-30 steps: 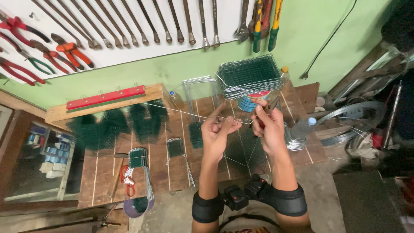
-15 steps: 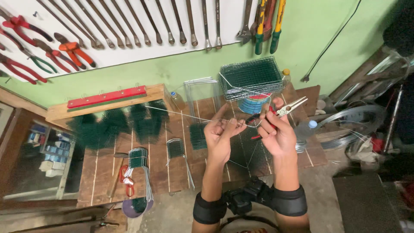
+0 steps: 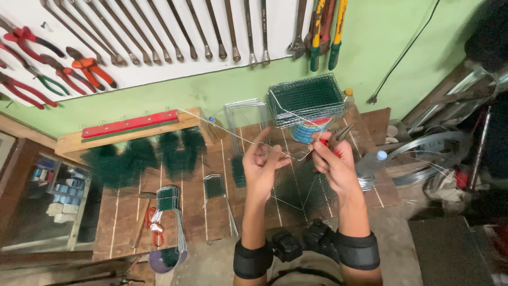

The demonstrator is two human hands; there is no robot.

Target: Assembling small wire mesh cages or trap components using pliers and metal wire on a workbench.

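Note:
My left hand [image 3: 263, 165] and my right hand [image 3: 331, 161] are raised over a wooden workbench [image 3: 127, 212]. The left hand pinches a thin wire [image 3: 233, 135] that runs up and left towards the wall. My right hand grips red-handled pliers [image 3: 334, 136] whose jaws point up and right, and it also touches the bent end of the wire. Below the hands hangs a wire frame with dark green mesh [image 3: 299, 190]. Black bands wrap both wrists.
A stack of green mesh frames [image 3: 307, 99] rests on a blue container at the back. Dark green mesh pieces [image 3: 143, 153] lie on the bench, with a bundle of wire loops [image 3: 172, 212] near the front. Wrenches and pliers hang on the wall. Coiled wire [image 3: 423, 153] lies at right.
Both hands have risen slightly and the pliers' jaws turned up and to the right. The left fingers have spread along the wire.

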